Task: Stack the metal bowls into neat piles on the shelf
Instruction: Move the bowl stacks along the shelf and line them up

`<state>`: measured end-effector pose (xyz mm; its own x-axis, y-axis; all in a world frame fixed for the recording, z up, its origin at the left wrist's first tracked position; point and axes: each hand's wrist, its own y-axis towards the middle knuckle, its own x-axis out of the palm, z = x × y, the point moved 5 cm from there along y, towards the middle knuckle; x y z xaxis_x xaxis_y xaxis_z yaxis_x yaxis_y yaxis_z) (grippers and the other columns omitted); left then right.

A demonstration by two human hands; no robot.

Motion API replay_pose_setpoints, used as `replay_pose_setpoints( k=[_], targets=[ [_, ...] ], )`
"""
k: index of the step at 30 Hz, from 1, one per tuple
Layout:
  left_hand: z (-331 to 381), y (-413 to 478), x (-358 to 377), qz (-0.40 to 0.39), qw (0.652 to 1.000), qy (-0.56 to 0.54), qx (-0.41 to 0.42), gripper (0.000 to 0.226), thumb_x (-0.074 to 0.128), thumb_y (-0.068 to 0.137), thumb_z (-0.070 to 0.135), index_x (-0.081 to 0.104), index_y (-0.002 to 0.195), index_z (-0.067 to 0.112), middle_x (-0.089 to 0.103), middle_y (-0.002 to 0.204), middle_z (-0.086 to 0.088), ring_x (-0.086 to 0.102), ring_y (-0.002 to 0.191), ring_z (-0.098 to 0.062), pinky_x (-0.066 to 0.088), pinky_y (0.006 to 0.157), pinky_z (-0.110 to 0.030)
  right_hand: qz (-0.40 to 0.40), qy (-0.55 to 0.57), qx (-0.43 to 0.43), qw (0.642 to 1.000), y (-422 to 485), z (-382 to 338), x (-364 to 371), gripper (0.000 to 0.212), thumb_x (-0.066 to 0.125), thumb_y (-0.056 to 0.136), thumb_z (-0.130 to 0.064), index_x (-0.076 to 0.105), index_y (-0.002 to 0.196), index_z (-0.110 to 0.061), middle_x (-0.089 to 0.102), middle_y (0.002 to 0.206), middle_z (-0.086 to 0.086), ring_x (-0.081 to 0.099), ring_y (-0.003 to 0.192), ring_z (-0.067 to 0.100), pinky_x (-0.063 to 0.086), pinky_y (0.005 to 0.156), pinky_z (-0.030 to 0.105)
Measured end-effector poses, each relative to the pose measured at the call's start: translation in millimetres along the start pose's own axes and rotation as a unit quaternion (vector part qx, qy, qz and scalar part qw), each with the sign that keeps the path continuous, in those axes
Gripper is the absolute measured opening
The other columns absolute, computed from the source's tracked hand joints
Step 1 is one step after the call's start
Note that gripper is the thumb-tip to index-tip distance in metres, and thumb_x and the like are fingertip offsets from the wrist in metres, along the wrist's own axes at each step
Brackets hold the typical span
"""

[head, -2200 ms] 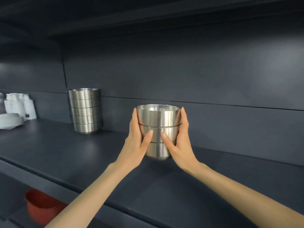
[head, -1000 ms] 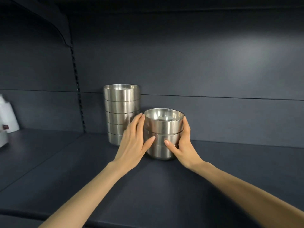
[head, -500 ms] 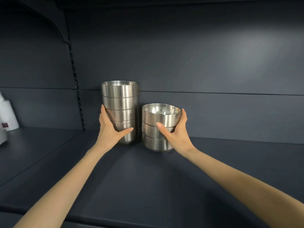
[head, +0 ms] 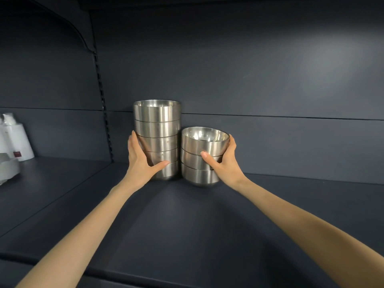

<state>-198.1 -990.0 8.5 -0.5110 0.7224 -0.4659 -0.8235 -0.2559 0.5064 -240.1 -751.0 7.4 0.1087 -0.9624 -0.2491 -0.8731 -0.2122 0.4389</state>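
Two piles of shiny steel bowls standing on my dark shelf (head: 187,225), close to the back panel. The tall pile (head: 156,129) is five bowls, nested straight. The short pile (head: 199,175), just beside it on the right, is three bowls, with the top one a bit tilted. Can't tell if the piles touch.

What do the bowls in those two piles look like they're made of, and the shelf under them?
The tall pile and the short pile look like stainless steel: silver-grey with a satin outside, and the short pile's top bowl reflects brightly inside. The shelf is matt dark blue-grey with a soft sheen, perhaps painted metal or laminate; the look leaves that open.
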Motion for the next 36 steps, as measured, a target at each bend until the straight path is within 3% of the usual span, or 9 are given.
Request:
replay_pose_setpoints(
  k=[4, 7, 9, 14, 18, 24, 31, 33, 36],
  targets=[
    [33, -30, -1, 0.118, 0.986, 0.050, 0.104, 0.098, 0.069, 0.086, 0.029, -0.001, 0.151, 0.005, -0.004, 0.158, -0.014, 0.003, 0.145, -0.021, 0.007, 0.115, -0.033, -0.011, -0.020, 0.005, 1.000, 5, -1, -6, 0.120, 0.071, 0.066, -0.069, -0.003, 0.151, -0.028, 0.024, 0.153, -0.010, 0.033, 0.139, 0.012, 0.032, 0.116, 0.038],
    [59, -50, 18, 0.043, 0.982, 0.020, 0.184, 0.073, 0.060, 0.093, 0.025, 0.015, 0.149, 0.010, 0.013, 0.152, -0.004, 0.015, 0.141, -0.009, 0.018, 0.117, -0.030, -0.025, -0.025, 0.002, 0.999, 7, -1, -9, 0.121, 0.069, 0.062, -0.071, -0.002, 0.150, -0.028, 0.028, 0.152, -0.007, 0.041, 0.135, 0.015, 0.037, 0.113, 0.039],
    [67, -56, 37, -0.024, 0.985, 0.003, 0.169, 0.067, 0.054, 0.096, 0.030, 0.018, 0.150, 0.014, 0.018, 0.149, 0.006, 0.019, 0.139, -0.004, 0.020, 0.116, -0.027, -0.037, -0.021, 0.007, 0.999, 7, 0, -10, 0.125, 0.069, 0.065, -0.072, -0.008, 0.152, -0.026, 0.026, 0.154, -0.007, 0.044, 0.132, 0.011, 0.037, 0.113, 0.037],
    [65, -55, 65, -0.068, 0.993, -0.019, 0.095, 0.073, 0.050, 0.098, 0.028, 0.005, 0.153, 0.012, 0.010, 0.157, 0.000, 0.010, 0.132, 0.006, 0.007, 0.102, 0.001, -0.057, -0.009, -0.001, 0.998, 3, 5, -15, 0.117, 0.070, 0.069, -0.068, -0.002, 0.154, -0.029, 0.027, 0.154, -0.012, 0.035, 0.138, 0.005, 0.032, 0.116, 0.038],
    [63, -50, 72, -0.065, 0.996, -0.037, 0.045, 0.073, 0.052, 0.098, 0.028, 0.007, 0.153, 0.012, 0.014, 0.157, -0.003, 0.030, 0.139, -0.019, 0.025, 0.116, -0.033, -0.042, -0.006, -0.006, 0.999, 4, 12, -21, 0.101, 0.070, 0.072, -0.064, 0.016, 0.151, -0.032, 0.043, 0.144, -0.016, 0.046, 0.131, 0.006, 0.039, 0.111, 0.036],
    [62, -44, 78, -0.026, 0.999, -0.040, 0.023, 0.080, 0.062, 0.091, 0.032, 0.015, 0.151, 0.008, 0.026, 0.147, -0.005, 0.030, 0.134, -0.013, 0.017, 0.094, -0.005, -0.023, -0.009, -0.004, 1.000, 6, 12, -24, 0.046, 0.069, 0.086, -0.035, 0.035, 0.116, -0.046, 0.046, 0.116, -0.029, 0.055, 0.108, 0.007, 0.047, 0.087, 0.019],
    [58, -36, 84, -0.014, 0.999, -0.039, 0.010, 0.083, 0.069, 0.085, 0.037, 0.024, 0.149, 0.008, 0.032, 0.126, 0.001, 0.038, 0.109, -0.008, 0.022, 0.086, -0.005, -0.024, -0.017, 0.000, 1.000, 10, 12, -31, 0.067, 0.069, 0.086, -0.035, 0.027, 0.136, -0.023, 0.039, 0.117, -0.030, 0.053, 0.104, -0.002, 0.046, 0.076, 0.007],
    [57, -36, 85, -0.013, 0.999, -0.041, 0.010, 0.083, 0.070, 0.085, 0.038, 0.025, 0.148, 0.008, 0.034, 0.134, -0.004, 0.040, 0.114, -0.010, 0.025, 0.091, -0.008, -0.029, -0.019, 0.000, 0.999, 11, 11, -32, 0.070, 0.070, 0.085, -0.035, 0.026, 0.138, -0.020, 0.040, 0.119, -0.028, 0.052, 0.106, -0.004, 0.045, 0.078, 0.007],
    [53, -32, 85, -0.012, 0.999, -0.048, 0.010, 0.084, 0.072, 0.081, 0.042, 0.031, 0.146, 0.008, 0.041, 0.140, -0.005, 0.043, 0.126, -0.018, 0.036, 0.106, -0.027, -0.030, -0.025, -0.001, 0.999, 12, 12, -33, 0.075, 0.071, 0.083, -0.037, 0.026, 0.139, -0.018, 0.042, 0.121, -0.025, 0.050, 0.107, -0.013, 0.044, 0.083, 0.009]
  ],
)
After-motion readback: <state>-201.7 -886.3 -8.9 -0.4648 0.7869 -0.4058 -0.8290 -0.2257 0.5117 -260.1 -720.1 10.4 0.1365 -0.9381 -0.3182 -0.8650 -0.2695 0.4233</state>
